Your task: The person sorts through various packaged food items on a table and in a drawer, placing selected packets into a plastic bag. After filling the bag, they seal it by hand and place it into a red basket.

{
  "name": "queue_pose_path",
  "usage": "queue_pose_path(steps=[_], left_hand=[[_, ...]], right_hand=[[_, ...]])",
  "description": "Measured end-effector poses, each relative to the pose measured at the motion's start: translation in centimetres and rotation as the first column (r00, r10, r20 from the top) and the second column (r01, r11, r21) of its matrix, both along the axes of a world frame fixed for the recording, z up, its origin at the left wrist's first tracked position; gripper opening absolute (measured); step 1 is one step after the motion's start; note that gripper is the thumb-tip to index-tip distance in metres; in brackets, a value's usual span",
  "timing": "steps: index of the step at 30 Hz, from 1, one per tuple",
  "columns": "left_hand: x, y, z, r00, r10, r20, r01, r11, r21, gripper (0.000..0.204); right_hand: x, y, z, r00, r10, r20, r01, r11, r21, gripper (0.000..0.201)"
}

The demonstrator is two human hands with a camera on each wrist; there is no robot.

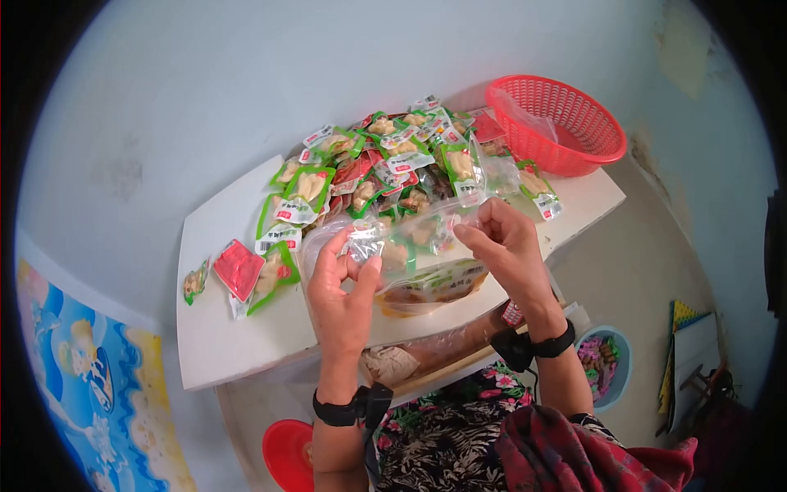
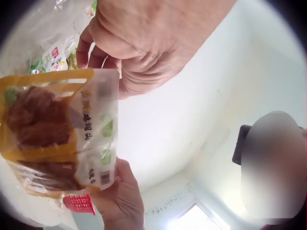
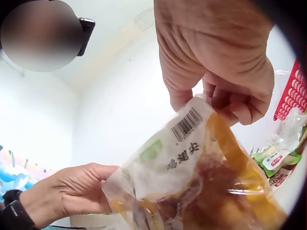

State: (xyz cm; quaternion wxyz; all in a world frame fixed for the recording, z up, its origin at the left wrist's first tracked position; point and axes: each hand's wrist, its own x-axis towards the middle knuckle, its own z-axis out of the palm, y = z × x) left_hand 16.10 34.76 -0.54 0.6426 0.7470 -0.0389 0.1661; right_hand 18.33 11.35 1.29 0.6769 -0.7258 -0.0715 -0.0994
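A clear plastic bag (image 1: 426, 238) with yellow-edged food packets (image 1: 434, 289) inside hangs between the two hands over the table's front part. My left hand (image 1: 340, 291) pinches its left side between thumb and fingers, and my right hand (image 1: 510, 252) pinches the upper right side. Seen from the left wrist, brown food fills the yellow-framed packet (image 2: 43, 120), below the left hand (image 2: 139, 45). In the right wrist view the packet's white end (image 3: 168, 158) with a barcode is just under the right hand (image 3: 216, 67).
Green and red food packets (image 1: 402, 156) lie heaped on the white table (image 1: 205, 344). A red basket (image 1: 566, 123) stands at the back right. Below are an open drawer (image 1: 434, 353) with packaging, a red basin (image 1: 287, 459) and a blue basin (image 1: 623, 369) with colourful items.
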Motion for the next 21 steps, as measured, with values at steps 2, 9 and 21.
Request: queue_pose_path(steps=[2, 9, 21], left_hand=[[0.1, 0.1, 0.0, 0.999, 0.014, 0.033, -0.018, 0.992, 0.127, 0.063], [-0.3, -0.7, 2.8, 0.883, -0.02, 0.469, -0.301, 0.742, 0.599, 0.061], [-1.2, -1.4, 2.4, 0.929, -0.35, 0.119, 0.161, 0.673, 0.722, 0.046]], right_hand=[[0.4, -0.4, -0.3, 1.0, 0.001, -0.005, -0.001, 0.999, -0.041, 0.017], [0.6, -0.8, -0.5, 0.996, 0.084, -0.023, -0.086, 0.993, -0.087, 0.041], [0.2, -1.9, -0.5, 0.985, 0.03, 0.173, 0.032, 0.937, -0.347, 0.045]])
